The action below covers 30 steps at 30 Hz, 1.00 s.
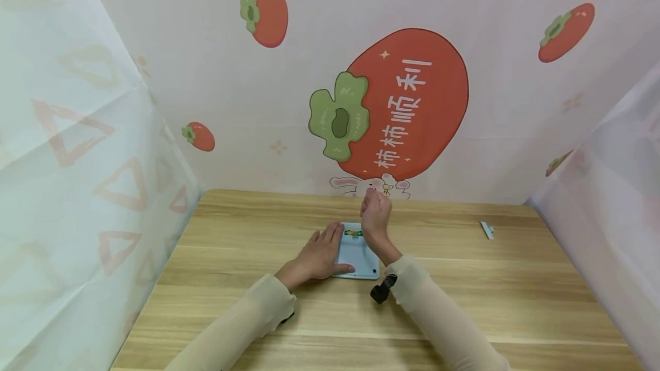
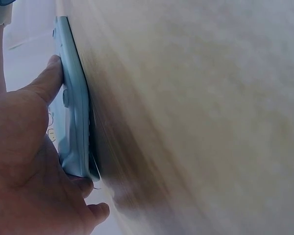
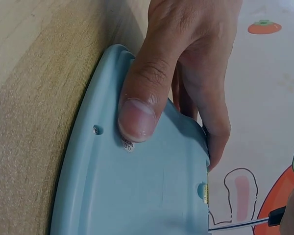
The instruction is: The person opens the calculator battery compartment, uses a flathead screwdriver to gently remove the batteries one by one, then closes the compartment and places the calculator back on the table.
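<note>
The left hand (image 1: 321, 253) grips the blue case (image 1: 362, 259) on the table (image 1: 443, 319); the right hand (image 1: 376, 219), curled round a screwdriver (image 3: 245, 224), hides its far right corner beside the battery (image 1: 353, 233). A small cover (image 1: 487, 230) lies well apart, rightward, before the printed wall (image 1: 232, 102).

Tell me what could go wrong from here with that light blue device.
The screwdriver in the right hand could slip and scratch the light blue device or nick the left hand bracing it. The battery showing in its back might get scraped or work loose. The small piece lying apart on the table could be knocked off and lost.
</note>
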### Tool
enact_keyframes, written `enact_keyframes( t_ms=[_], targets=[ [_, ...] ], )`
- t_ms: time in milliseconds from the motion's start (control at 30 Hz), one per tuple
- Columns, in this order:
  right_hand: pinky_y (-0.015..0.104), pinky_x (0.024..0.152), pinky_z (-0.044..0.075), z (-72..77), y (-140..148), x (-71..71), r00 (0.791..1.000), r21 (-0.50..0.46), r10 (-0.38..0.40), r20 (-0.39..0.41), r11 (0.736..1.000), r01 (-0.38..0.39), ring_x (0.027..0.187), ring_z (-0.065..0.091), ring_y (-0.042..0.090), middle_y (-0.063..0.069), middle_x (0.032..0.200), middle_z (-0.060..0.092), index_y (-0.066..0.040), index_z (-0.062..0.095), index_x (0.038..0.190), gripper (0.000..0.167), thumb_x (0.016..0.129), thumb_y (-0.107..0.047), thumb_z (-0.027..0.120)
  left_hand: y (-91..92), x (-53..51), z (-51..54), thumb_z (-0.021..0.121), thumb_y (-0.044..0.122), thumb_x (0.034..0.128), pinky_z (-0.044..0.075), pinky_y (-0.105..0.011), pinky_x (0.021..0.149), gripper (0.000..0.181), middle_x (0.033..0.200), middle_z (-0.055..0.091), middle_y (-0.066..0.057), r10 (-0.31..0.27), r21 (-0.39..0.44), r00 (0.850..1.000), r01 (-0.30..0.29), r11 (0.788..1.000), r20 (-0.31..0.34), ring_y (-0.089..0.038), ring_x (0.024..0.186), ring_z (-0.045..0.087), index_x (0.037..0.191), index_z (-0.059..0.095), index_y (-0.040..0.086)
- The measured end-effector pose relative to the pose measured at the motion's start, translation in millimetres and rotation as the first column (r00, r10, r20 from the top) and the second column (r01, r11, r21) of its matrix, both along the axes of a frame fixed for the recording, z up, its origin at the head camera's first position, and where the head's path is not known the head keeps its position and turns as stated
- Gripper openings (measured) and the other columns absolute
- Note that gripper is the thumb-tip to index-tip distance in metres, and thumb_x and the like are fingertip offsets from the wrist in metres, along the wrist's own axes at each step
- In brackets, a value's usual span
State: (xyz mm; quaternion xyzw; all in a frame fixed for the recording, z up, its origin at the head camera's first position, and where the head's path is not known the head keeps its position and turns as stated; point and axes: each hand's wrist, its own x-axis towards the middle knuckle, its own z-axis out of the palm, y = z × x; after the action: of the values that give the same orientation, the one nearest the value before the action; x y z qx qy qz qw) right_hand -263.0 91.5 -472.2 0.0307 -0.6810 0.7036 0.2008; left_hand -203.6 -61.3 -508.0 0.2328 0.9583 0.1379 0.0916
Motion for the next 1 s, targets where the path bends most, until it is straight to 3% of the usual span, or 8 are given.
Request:
enact_keyframes(
  t_ms=[167, 333, 600, 1000],
  targets=[
    [0.024, 0.042, 0.026, 0.0, 3.0, -1.1, 1.000, -0.021, -0.015, 0.004, 1.000, 0.015, 0.043, 0.037, 0.011, -0.005, 0.051, 0.039, -0.011, 0.043, 0.061, 0.051, 0.110, -0.024, 0.039, 0.2, -0.2, 0.1, 0.070, 0.065, 0.0942, 0.028, -0.060, 0.126, 0.109, 0.172, 0.025, -0.019, -0.005, 0.000, 1.000, 0.005, 1.000, 0.000, -0.032, 0.159, 0.029, 0.166, 0.022, 0.000],
    [0.023, 0.042, 0.027, -0.2, 7.3, -3.3, 1.000, -0.139, -0.003, 0.030, 0.990, 0.007, 0.043, 0.035, 0.010, -0.006, 0.052, 0.038, -0.013, 0.042, 0.061, 0.051, 0.111, -0.022, 0.039, -0.5, -0.9, -1.8, 0.070, 0.065, 0.0944, 0.027, -0.059, 0.126, 0.109, 0.173, 0.023, -0.018, -0.004, -0.001, 1.000, 0.004, 1.000, 0.003, -0.031, 0.159, 0.028, 0.167, 0.020, 0.000],
    [0.021, 0.040, 0.024, -0.7, 15.1, -4.5, 0.999, -0.324, 0.027, 0.022, 0.946, -0.018, 0.041, 0.030, 0.009, -0.007, 0.052, 0.033, -0.013, 0.038, 0.061, 0.050, 0.111, -0.016, 0.037, -0.9, -0.1, -1.7, 0.069, 0.065, 0.0948, 0.028, -0.059, 0.126, 0.109, 0.172, 0.023, -0.019, -0.010, 0.002, 1.000, 0.010, 1.000, -0.003, -0.031, 0.158, 0.029, 0.167, 0.019, 0.001],
    [0.023, 0.039, 0.024, -0.3, 21.8, -3.1, 0.999, -0.429, 0.033, 0.036, 0.903, -0.015, 0.041, 0.028, 0.010, -0.007, 0.051, 0.034, -0.010, 0.035, 0.064, 0.048, 0.111, -0.016, 0.037, -0.6, 1.0, 0.2, 0.072, 0.064, 0.0938, 0.030, -0.060, 0.125, 0.107, 0.170, 0.026, -0.019, -0.007, 0.008, 1.000, 0.007, 1.000, -0.017, -0.032, 0.156, 0.033, 0.166, 0.023, 0.001]
  ],
)
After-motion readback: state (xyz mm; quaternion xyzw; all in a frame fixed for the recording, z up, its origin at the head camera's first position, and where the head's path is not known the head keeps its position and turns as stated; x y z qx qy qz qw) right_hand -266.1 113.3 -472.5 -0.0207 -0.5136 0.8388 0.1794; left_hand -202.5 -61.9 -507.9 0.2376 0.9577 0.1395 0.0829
